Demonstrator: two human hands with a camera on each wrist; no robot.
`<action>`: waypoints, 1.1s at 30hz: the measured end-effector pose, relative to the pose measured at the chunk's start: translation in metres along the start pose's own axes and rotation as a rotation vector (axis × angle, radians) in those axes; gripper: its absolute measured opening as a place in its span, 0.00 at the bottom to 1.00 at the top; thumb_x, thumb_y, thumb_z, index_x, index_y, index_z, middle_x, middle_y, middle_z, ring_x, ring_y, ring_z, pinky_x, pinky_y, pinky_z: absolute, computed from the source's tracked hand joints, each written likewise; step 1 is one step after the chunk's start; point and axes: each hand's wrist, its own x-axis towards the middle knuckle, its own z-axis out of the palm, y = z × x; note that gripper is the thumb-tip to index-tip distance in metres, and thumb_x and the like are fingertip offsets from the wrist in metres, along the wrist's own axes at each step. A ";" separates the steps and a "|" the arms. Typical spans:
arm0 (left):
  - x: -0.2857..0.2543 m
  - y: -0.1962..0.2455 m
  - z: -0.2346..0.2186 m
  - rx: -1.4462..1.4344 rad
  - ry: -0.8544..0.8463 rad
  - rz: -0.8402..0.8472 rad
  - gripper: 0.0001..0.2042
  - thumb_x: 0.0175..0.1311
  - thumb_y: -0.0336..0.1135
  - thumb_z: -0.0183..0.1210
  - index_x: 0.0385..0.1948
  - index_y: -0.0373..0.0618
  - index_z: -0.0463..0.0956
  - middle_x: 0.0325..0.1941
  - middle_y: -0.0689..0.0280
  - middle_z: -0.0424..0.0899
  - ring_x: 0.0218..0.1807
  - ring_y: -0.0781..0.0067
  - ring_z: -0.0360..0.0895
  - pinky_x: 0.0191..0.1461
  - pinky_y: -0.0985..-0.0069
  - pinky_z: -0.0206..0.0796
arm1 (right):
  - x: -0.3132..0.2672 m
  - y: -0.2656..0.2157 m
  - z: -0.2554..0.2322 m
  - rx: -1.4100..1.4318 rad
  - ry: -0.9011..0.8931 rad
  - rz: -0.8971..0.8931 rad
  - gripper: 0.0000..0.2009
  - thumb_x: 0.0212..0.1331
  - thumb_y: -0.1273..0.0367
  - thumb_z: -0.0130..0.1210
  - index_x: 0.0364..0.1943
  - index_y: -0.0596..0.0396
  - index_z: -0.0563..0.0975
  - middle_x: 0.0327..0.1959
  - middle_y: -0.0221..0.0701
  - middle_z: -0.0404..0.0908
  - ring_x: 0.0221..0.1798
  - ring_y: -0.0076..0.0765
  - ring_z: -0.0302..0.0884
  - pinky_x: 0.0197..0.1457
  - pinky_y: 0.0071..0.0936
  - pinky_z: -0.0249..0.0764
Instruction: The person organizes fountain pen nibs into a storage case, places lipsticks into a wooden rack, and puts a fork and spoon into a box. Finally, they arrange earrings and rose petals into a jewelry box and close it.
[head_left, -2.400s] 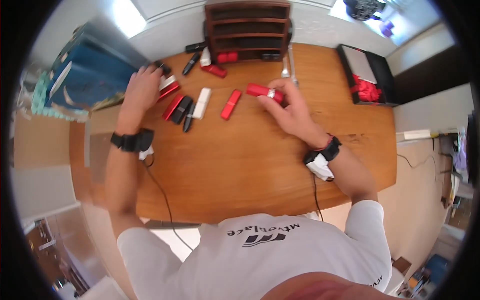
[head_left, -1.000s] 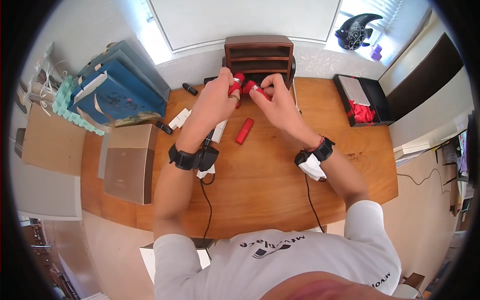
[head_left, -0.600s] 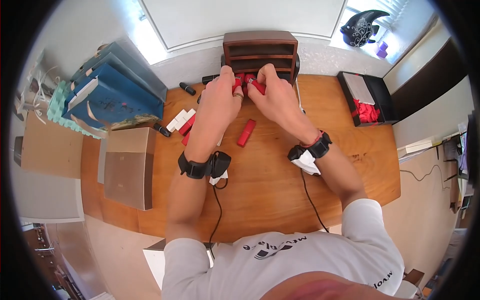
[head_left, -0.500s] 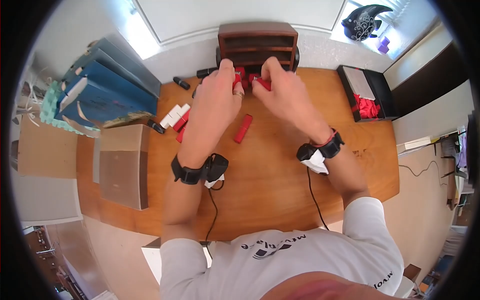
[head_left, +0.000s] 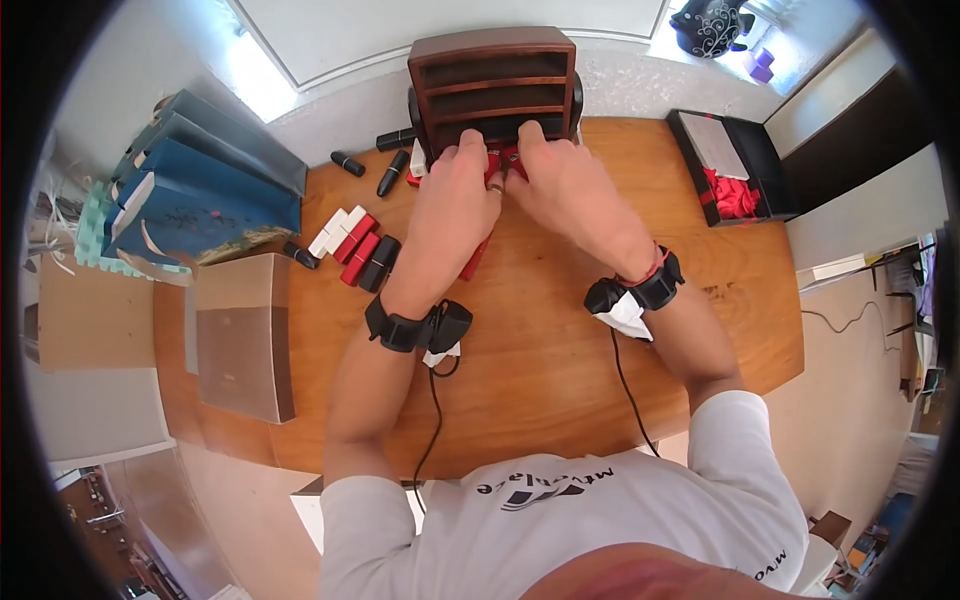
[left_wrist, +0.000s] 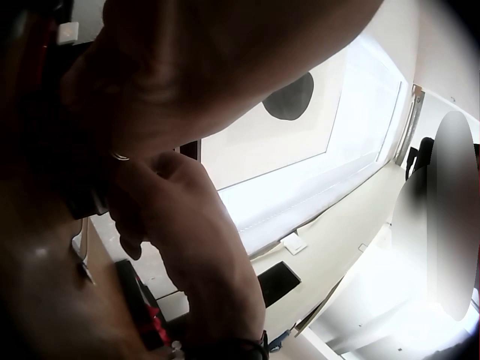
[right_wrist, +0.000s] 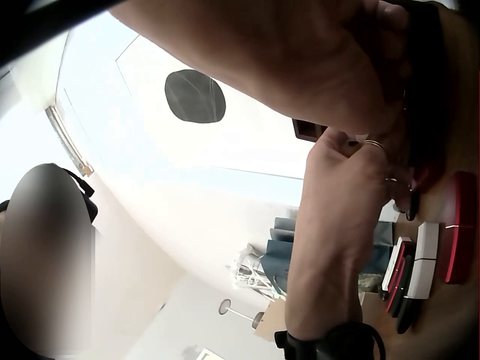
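Note:
Both hands meet at the bottom compartment of the brown wooden shelf (head_left: 492, 42) in the head view. My left hand (head_left: 448, 222) has its fingers bent round a red tube (head_left: 493, 162), mostly hidden. Close beside it, my right hand (head_left: 578, 200) grips another red piece (head_left: 513, 160), its far end hidden by the fingers. On the table, a red case (head_left: 474, 263) is partly covered by my left hand. In the left wrist view my right hand (left_wrist: 187, 232) appears below the dark near hand; the right wrist view shows my left hand (right_wrist: 337, 217) at the shelf.
White, red and black cases (head_left: 380, 262) lie left of my left forearm. Several black tubes (head_left: 393, 173) lie left of the shelf. Blue bags (head_left: 195, 210) and a brown box (head_left: 243, 345) stand farther left. An open black box (head_left: 690, 190) sits at the right; cables hang from both wrists.
My left hand has come from beside the blue bags to the shelf, and my right hand has moved forward to meet it. The red pieces are now down at the bottom compartment.

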 end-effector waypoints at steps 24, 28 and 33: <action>0.005 -0.018 -0.034 0.191 -0.090 -0.107 0.11 0.67 0.36 0.70 0.37 0.41 0.77 0.31 0.53 0.88 0.42 0.42 0.87 0.44 0.53 0.76 | -0.006 0.000 0.002 -0.230 0.087 -0.111 0.03 0.63 0.78 0.57 0.37 0.64 0.80 0.30 0.51 0.87 0.37 0.62 0.90 0.39 0.50 0.86; 0.006 -0.017 -0.051 0.216 -0.042 -0.138 0.11 0.67 0.37 0.70 0.39 0.42 0.79 0.32 0.53 0.88 0.41 0.43 0.87 0.45 0.54 0.76 | -0.007 0.004 0.003 -0.218 0.067 -0.166 0.03 0.64 0.77 0.56 0.37 0.63 0.80 0.31 0.51 0.88 0.37 0.61 0.90 0.40 0.51 0.86; -0.009 -0.023 -0.085 0.176 0.015 -0.155 0.12 0.70 0.38 0.69 0.44 0.41 0.82 0.35 0.50 0.90 0.41 0.46 0.87 0.47 0.58 0.77 | -0.002 0.019 -0.016 -0.200 0.140 -0.128 0.05 0.67 0.73 0.56 0.36 0.59 0.82 0.33 0.52 0.87 0.41 0.66 0.87 0.45 0.56 0.84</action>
